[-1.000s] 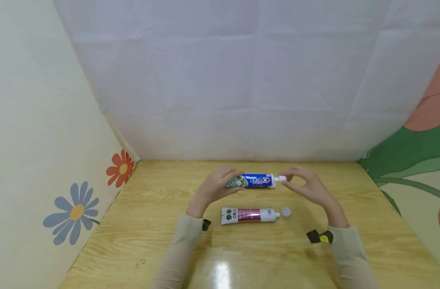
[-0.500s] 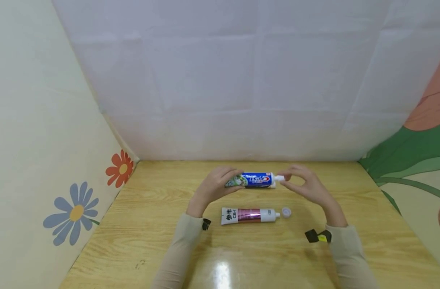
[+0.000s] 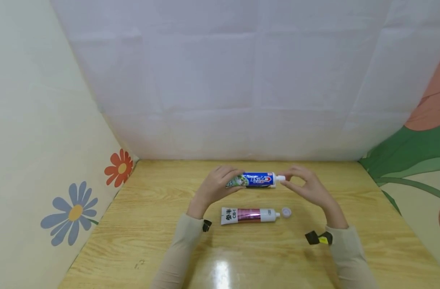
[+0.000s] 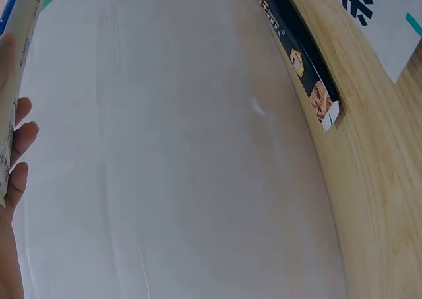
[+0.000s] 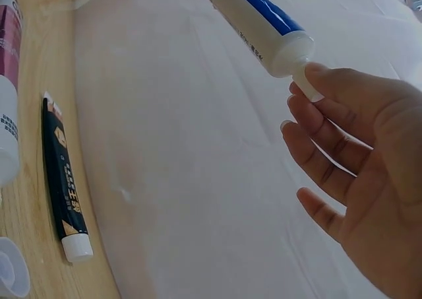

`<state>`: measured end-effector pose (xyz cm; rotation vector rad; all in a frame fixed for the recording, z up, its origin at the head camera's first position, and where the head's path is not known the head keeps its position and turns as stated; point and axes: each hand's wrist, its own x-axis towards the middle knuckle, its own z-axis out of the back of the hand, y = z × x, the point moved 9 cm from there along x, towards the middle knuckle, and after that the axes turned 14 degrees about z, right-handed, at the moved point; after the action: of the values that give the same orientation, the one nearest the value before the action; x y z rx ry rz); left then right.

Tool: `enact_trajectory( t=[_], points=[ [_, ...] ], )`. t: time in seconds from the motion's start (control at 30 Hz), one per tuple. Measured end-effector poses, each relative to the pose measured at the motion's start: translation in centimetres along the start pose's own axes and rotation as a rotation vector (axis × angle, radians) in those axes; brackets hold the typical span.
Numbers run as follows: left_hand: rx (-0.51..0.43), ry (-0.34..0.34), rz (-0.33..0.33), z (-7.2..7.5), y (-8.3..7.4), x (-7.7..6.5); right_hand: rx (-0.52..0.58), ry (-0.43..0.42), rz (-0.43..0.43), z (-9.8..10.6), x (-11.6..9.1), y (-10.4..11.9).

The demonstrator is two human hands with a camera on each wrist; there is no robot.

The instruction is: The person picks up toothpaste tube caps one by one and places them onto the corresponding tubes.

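My left hand [image 3: 214,186] grips a blue toothpaste tube [image 3: 257,179] by its tail end and holds it level above the table. At the tube's right end, thumb and forefinger of my right hand [image 3: 310,188] pinch a white cap [image 3: 280,178] at the nozzle. In the right wrist view, the cap [image 5: 306,86] lies in line with the tube [image 5: 257,25], the other fingers spread loosely below. Nearer to me lies a pink and white toothpaste tube [image 3: 249,215], nozzle bare. Its round cap [image 3: 286,212] rests just right of that nozzle.
A black toothpaste tube [image 5: 64,173] with a white cap lies on the wooden table [image 3: 162,233] near the back wall. From the head view the blue tube mostly hides it. White sheeting [image 3: 205,80] rises behind the table; flower-printed panels [image 3: 75,212] flank it.
The white cap has moved left, closer to the blue tube, covering more of the nozzle. The blue tube has turned slightly, showing more of its logo. Other tubes have not moved.
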<state>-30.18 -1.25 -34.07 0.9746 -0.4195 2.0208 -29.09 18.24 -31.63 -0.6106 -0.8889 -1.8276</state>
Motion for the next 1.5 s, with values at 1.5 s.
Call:
enact_trajectory(
  t=[1.5],
  points=[
    [0.034,-0.111,-0.004,1.3,-0.7,-0.2,0.062,0.039,-0.096,-1.4,-0.5,-0.8]
  ],
)
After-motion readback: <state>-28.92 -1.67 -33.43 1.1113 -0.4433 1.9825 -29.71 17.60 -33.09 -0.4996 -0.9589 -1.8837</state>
